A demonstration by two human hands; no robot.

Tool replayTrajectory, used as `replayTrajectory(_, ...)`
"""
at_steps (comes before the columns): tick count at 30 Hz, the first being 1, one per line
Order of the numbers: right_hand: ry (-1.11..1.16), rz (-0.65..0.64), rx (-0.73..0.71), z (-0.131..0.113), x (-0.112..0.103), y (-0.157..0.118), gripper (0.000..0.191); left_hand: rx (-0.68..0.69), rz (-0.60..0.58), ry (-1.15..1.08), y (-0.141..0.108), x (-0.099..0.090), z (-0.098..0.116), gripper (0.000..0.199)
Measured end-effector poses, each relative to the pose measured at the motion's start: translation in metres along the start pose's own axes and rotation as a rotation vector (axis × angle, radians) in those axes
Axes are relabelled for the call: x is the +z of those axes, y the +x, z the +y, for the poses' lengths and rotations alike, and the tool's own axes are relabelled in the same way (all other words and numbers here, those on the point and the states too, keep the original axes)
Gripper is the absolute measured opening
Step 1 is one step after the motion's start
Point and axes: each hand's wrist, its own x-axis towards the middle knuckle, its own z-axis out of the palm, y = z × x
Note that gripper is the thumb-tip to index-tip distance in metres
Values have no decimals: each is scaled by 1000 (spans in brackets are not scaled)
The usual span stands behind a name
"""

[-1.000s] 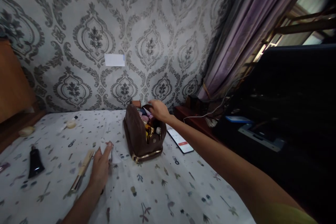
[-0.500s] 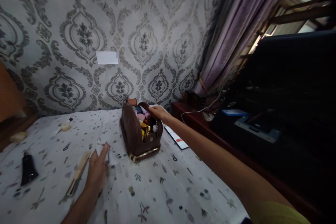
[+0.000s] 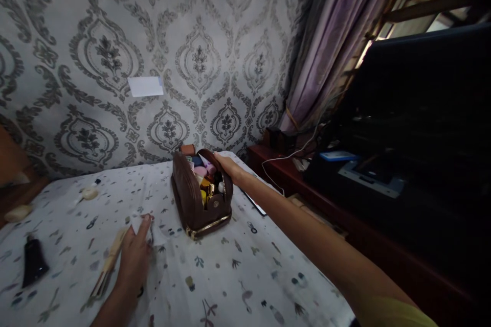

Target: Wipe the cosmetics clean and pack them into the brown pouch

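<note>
A brown cosmetic bag (image 3: 186, 196) stands unzipped on the patterned white cloth (image 3: 215, 286). Small items fill it, among them gold and yellow pieces (image 3: 209, 190) and a pink one (image 3: 200, 170). My right hand (image 3: 229, 167) is closed on the bag's right side near the top; the rim hides its fingertips. Left of the bag, my left hand (image 3: 134, 253) rests low over the cloth, pinching a thin crumpled white piece (image 3: 137, 222), perhaps tissue. Beside that hand lies a slim beige folded bundle (image 3: 111, 260), like a folding fan.
A black tube (image 3: 34, 261) and a small cream-coloured round item (image 3: 90, 193) lie at the left. A phone (image 3: 256, 204) lies partly under my right forearm. At the right stand a dark red ledge (image 3: 264, 156) with a white cable and a large black object (image 3: 414, 112).
The view has turned slightly to the right. My right hand's fingers have slipped farther behind the bag's rim. My left hand keeps its place beside the beige bundle.
</note>
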Motion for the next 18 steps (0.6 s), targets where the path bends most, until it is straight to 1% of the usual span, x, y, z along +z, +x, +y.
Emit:
replayTrajectory(5,93,-18,41,2,-2,-2,51,42,25,175,4,-4,-8,44)
replayTrajectory(8,136,-33,43,4,-3,-2,48,62,8,214,4,-4,-12,41)
replayTrajectory(9,151,-39,44,4,-3,-3,47,83,1,234,4,-5,-12,39)
replayTrajectory(11,182,-48,48,5,-3,-4,47,178,-8,323,4,-8,-14,36)
replayTrajectory(14,225,-50,60,5,-2,-8,47,327,-9,473,5,-13,-17,40)
replayTrajectory(16,252,-43,68,4,-2,-12,48,338,-12,487,7,-15,-19,43)
replayTrajectory(18,280,-36,72,5,-1,-16,50,325,-16,454,8,-17,-18,45)
